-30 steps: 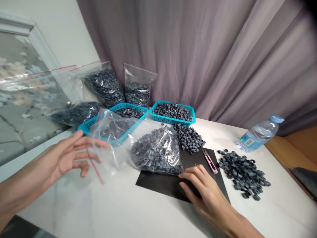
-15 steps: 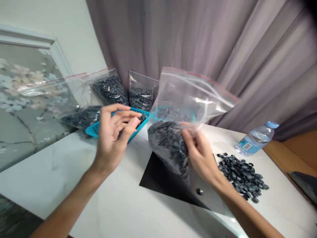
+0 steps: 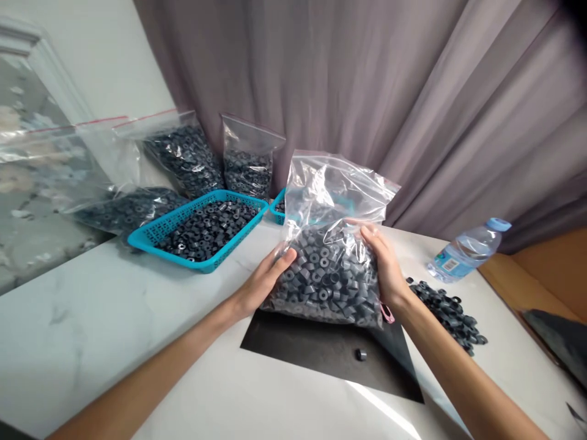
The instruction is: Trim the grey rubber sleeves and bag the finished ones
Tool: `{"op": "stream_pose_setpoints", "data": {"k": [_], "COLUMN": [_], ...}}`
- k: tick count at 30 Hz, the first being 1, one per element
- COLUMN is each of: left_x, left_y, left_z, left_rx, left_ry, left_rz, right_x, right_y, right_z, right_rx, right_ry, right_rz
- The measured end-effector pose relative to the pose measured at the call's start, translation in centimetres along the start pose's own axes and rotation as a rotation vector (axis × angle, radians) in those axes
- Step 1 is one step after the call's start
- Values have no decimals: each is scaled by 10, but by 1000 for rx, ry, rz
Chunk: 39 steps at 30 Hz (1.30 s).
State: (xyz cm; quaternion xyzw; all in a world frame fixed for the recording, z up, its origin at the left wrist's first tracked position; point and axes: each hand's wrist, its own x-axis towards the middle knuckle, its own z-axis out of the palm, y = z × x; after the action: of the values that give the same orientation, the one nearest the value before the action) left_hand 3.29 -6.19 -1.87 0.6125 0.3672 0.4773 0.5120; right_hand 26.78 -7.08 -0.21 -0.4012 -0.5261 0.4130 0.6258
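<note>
Between my hands is a clear zip bag (image 3: 325,275) full of small grey ring-shaped pieces, upright over a black mat (image 3: 293,342). My left hand (image 3: 263,281) grips its left side, thumb on the front and the other fingers hidden behind. On the right side my right hand (image 3: 385,266) holds the bag, fingers near the top of the pieces. The upper part of the bag is slack plastic. A single grey piece (image 3: 361,354) lies on the mat, and something small and pink (image 3: 387,313) shows at the bag's lower right corner.
A blue basket (image 3: 208,266) of grey pieces stands at left, another blue basket (image 3: 277,211) partly behind the bag. Several filled bags (image 3: 183,159) lean at the back. At right are a loose pile of pieces (image 3: 452,315) and a water bottle (image 3: 468,250) on the white table (image 3: 137,318).
My left hand has moved from above the blue basket to the bag's left side. The bag, tilted before, is now upright and faces me, held by both hands.
</note>
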Motion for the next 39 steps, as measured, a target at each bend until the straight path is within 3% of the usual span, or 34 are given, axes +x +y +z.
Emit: {"op": "stream_pose_setpoints", "data": {"k": [6, 12, 17, 22, 31, 39], "left_x": [1, 3, 3, 3, 0, 0], "left_y": [-22, -17, -11, -8, -10, -12], "left_z": [-14, -11, -7, -4, -5, -3], "left_rx": [-49, -146, -153, -142, -65, -101], "left_ry": [-7, -21, -5, -10, 9, 0], "left_rz": [-130, -228, -207, -192, -64, -84], "right_x": [8, 12, 14, 14, 11, 11], "right_y": [24, 25, 26, 25, 15, 13], "right_z": [-10, -15, -19, -19, -18, -19], "right_rx": [51, 50, 34, 8, -20, -55], "right_ry": [-99, -153, -167, -149, -164, -167], "right_rz": [113, 135, 90, 138, 77, 45]}}
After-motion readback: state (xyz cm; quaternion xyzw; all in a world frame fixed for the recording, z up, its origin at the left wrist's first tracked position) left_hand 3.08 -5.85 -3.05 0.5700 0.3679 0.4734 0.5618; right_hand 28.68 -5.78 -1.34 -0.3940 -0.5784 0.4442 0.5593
